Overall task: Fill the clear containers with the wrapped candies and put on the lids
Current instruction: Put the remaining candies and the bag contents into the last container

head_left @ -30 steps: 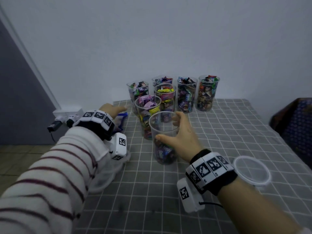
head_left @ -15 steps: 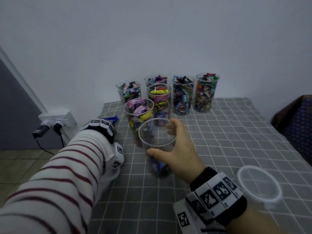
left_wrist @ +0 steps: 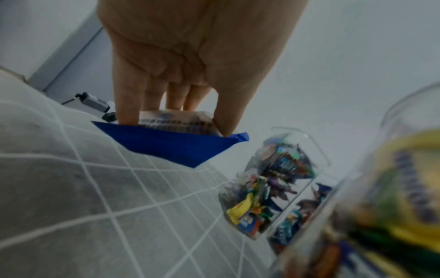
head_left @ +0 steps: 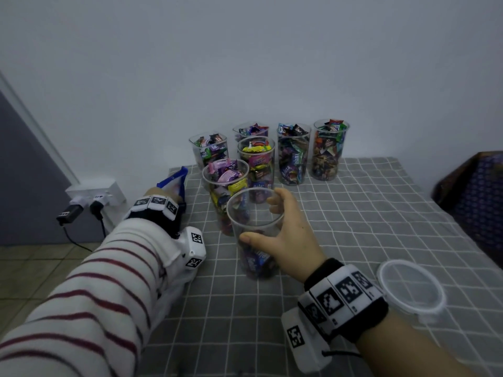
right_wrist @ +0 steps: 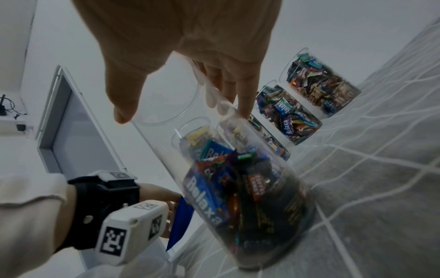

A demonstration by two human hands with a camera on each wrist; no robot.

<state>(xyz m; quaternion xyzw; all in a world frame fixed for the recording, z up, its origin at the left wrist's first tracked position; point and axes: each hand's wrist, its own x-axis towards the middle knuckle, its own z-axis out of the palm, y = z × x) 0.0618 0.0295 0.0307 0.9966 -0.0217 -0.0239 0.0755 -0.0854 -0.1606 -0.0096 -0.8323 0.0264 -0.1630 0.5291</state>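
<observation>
My right hand (head_left: 283,229) grips a clear container (head_left: 254,235) near its rim, thumb in front and fingers behind; it stands on the checked cloth and holds wrapped candies only at its bottom (right_wrist: 240,203). My left hand (head_left: 156,193) reaches into a blue-edged candy bag (head_left: 175,183) at the table's left edge, its fingers (left_wrist: 128,105) inside the open bag (left_wrist: 176,144). What they hold inside is hidden. Several full containers (head_left: 294,153) stand behind. A clear lid (head_left: 411,287) lies to the right of my right wrist.
The table's grey checked cloth (head_left: 353,213) runs to the wall at the back. A wall socket with plugs (head_left: 89,197) sits left of the table. A dark patterned seat (head_left: 479,191) stands at the right edge.
My left hand has gone deeper into the blue-edged bag. The view has shifted, so everything sits further left. My right hand keeps its grip on the container.
</observation>
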